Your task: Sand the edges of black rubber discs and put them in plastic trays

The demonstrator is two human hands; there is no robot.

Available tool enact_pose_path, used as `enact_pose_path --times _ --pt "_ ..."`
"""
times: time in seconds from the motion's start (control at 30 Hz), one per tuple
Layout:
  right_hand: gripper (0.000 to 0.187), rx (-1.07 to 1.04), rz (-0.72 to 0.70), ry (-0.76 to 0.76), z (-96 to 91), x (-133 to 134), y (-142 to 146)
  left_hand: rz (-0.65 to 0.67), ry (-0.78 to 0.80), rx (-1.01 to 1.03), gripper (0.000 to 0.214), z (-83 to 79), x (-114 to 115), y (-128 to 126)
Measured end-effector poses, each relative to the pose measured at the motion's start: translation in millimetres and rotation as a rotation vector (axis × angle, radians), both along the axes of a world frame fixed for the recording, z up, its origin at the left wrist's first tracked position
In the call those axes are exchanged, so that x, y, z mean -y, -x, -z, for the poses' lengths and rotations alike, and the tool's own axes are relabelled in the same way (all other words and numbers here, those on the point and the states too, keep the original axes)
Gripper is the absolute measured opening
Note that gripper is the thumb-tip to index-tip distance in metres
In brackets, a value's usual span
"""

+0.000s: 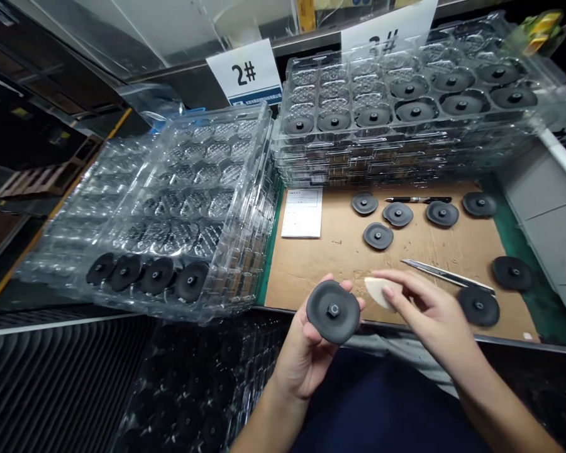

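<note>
My left hand [306,352] grips a round black rubber disc [333,311] with a small hub in its middle, held up near the front edge of a cardboard sheet [429,251]. Just right of it, my right hand [429,308] pinches a small white wedge-shaped piece [380,290], its tip close to the disc's rim. Several more black discs lie loose on the cardboard, such as the nearest one [478,306] by my right wrist.
A stack of clear blister trays [170,207] with a front row of black discs stands at left. A second tray stack [405,119] sits at the back. A craft knife [446,275], a pen [417,199] and a paper slip [302,212] lie on the cardboard.
</note>
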State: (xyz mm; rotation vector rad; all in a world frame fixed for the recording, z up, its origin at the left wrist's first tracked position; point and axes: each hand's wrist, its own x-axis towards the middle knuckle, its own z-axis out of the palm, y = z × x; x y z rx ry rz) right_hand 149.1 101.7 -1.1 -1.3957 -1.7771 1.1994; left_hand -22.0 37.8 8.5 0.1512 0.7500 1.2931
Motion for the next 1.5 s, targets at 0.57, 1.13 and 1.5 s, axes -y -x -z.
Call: enact_pose_path --times 0.57,1.13,1.5 --pt "0.025 -0.202 -0.483 -0.322 -52.7 -1.6 29.4 -0.085 0.045 -0.174 0.066 -17.1 -10.4 -9.4" --pt "0.025 0.034 -0.195 -0.130 43.2 -32.9 29.3 0.081 0.036 0.122 0.071 -3.0 4.8 7.2" --pt "0.026 0.092 -0.132 -0.161 73.7 -1.8 18.1 0.109 -0.038 0.251 0.057 -1.5 8.4 11.1"
